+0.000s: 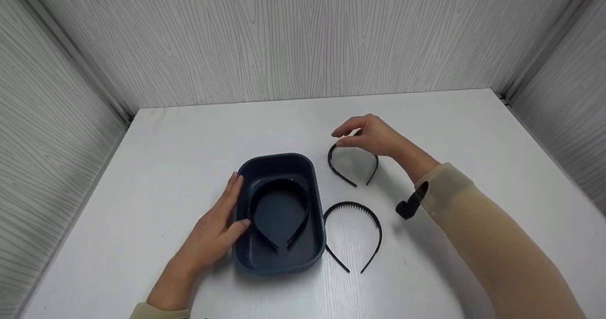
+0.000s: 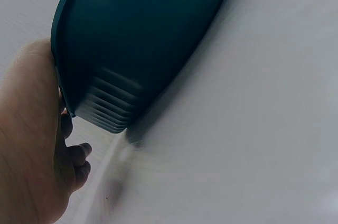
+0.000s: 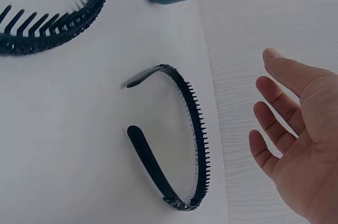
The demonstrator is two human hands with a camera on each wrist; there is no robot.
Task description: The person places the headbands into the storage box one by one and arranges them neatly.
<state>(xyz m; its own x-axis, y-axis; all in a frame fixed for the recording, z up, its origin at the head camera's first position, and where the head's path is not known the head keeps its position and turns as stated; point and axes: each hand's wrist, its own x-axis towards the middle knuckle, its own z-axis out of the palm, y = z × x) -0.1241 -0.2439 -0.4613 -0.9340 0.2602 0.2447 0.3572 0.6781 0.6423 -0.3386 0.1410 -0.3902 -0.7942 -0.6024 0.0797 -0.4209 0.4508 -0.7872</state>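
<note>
My left hand (image 1: 213,234) holds the left side of a dark blue plastic tub (image 1: 281,268), thumb over the rim and fingers along the outer wall. In the left wrist view, ridges mark the tub's (image 2: 137,28) corner. Inside the tub lies a black headband (image 1: 298,232). My right hand (image 1: 369,134) hovers over the far end of a second black headband (image 1: 342,177), fingers loosely bent. The right wrist view shows a gap between that hand (image 3: 311,139) and the toothed headband (image 3: 200,139). A third headband (image 1: 378,224) rests beside the tub's right side.
The white tabletop (image 1: 189,134) extends around the tub and headbands. A wood-grain panel (image 1: 303,39) stands along the back, with side panels (image 1: 52,120) at left and right. A black strap piece (image 1: 412,203) hangs at my right cuff.
</note>
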